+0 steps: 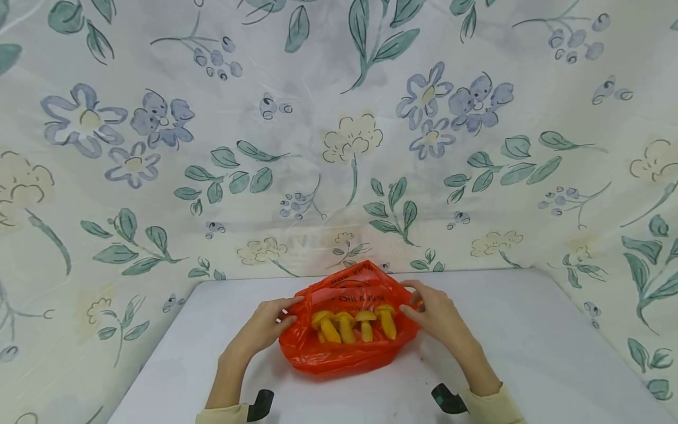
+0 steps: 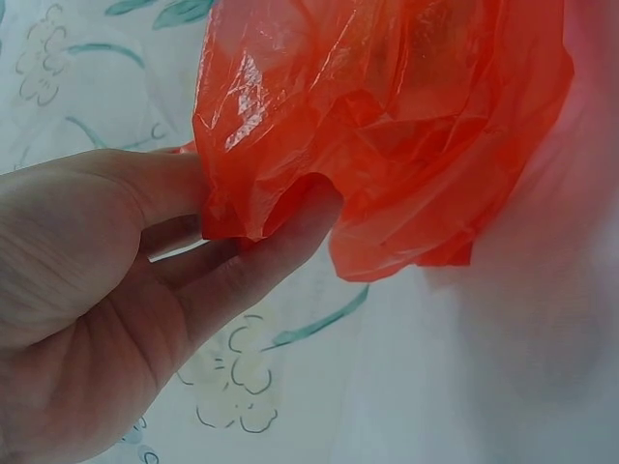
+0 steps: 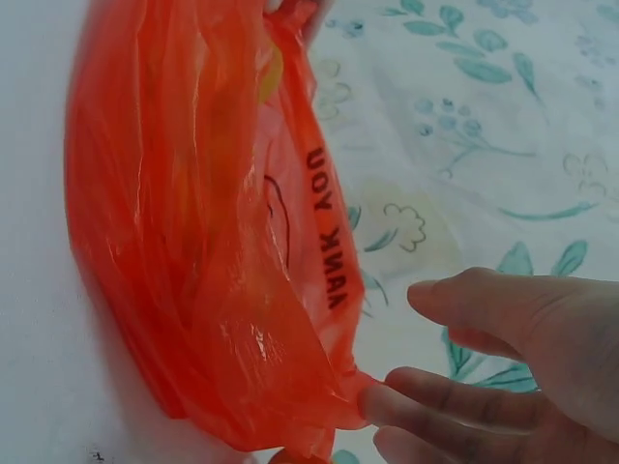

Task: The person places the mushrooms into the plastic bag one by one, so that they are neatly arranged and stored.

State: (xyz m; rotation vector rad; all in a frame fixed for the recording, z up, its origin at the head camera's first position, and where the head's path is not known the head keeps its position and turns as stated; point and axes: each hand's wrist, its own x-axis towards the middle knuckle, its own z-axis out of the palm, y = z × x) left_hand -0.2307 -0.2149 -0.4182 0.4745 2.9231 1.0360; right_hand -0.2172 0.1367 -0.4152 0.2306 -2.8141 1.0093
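A red plastic bag lies on the white table with its mouth spread wide. Inside it, several yellow mushrooms stand side by side in a row. At the bag's left edge, my left hand holds the thin film between thumb and fingers; in the left wrist view the plastic drapes over a fingertip. Opposite, my right hand is at the right edge. The right wrist view shows that hand's fingertips touching the bag's rim, while its thumb stands apart from the film. Dark lettering shows on the bag's inside.
A pale floral sheet hangs behind the white table and along its sides. Dark bands sit at both wrists, beside cream sleeves.
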